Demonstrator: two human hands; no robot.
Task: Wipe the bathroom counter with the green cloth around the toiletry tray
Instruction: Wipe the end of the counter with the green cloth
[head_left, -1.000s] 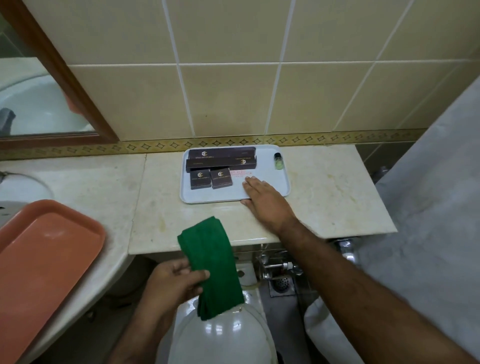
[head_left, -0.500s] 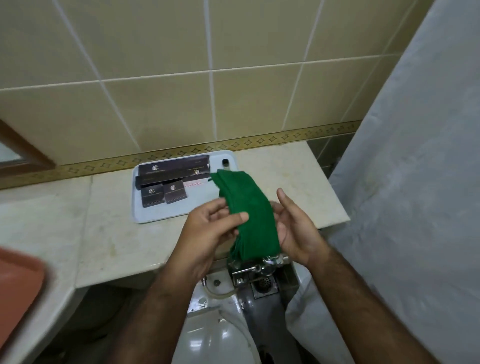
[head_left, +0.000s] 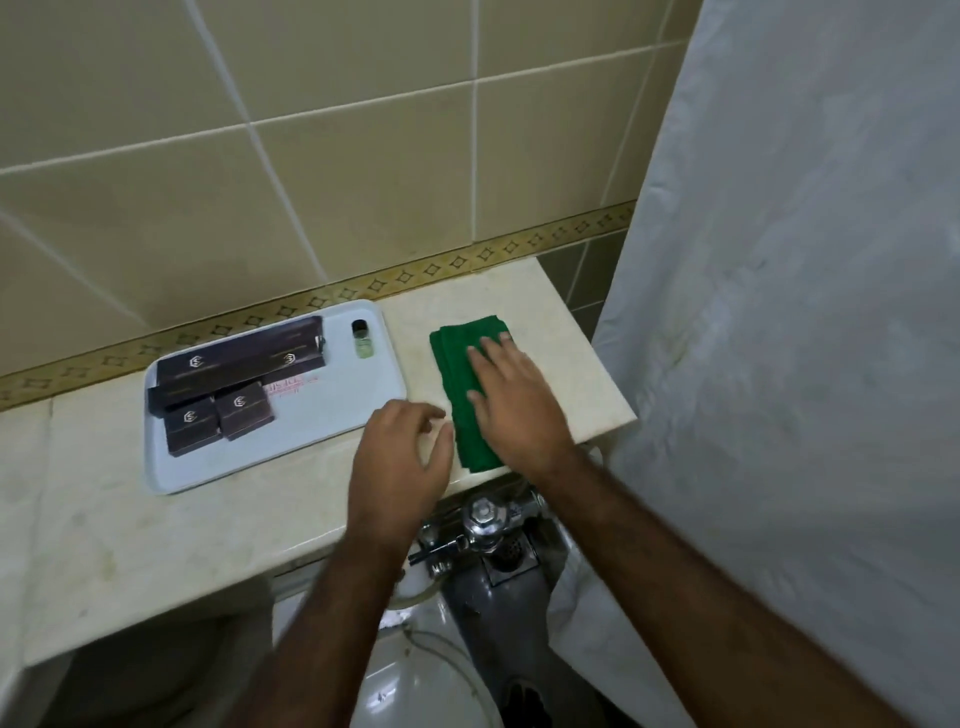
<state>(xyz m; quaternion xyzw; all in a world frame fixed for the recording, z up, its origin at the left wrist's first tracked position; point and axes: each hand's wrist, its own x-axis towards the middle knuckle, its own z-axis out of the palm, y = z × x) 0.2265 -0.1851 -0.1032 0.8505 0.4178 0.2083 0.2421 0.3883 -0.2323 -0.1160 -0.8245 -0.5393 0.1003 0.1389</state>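
The folded green cloth lies flat on the beige marble counter, just right of the white toiletry tray. My right hand presses down on the cloth with its fingers spread. My left hand hovers over the counter edge beside the cloth's left side, fingers loosely curled and holding nothing. On the tray lie several dark boxes and a small green bottle.
A white shower curtain hangs close on the right of the counter's end. Below the counter edge sit a chrome flush valve and a white toilet. Tiled wall backs the counter.
The cloth went from held in the air between both hands to lying flat on the counter right of the tray. My right hand now presses it; my left hand has let go.
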